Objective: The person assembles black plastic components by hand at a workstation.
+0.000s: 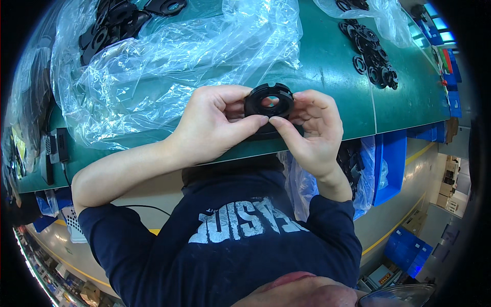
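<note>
Between my two hands, just above the front edge of the green table, is a black round plastic ring [252, 104] with notches in its rim and a hole through the middle. My left hand [210, 120] grips its left side, thumb pressed on the lower face. From the other side my right hand [314, 128] pinches it, the thumb tip close to the left one and the fingers curled behind. Another dark part shows below the ring, under the thumbs; I cannot tell whether it is joined to it.
Clear plastic sheeting [153, 77] covers much of the table's left. Black flat parts [115, 25] are heaped at the far left, and black rings [371, 48] lie at the far right. A blue bin [391, 166] is below the right edge. A small black device [59, 146] sits at left.
</note>
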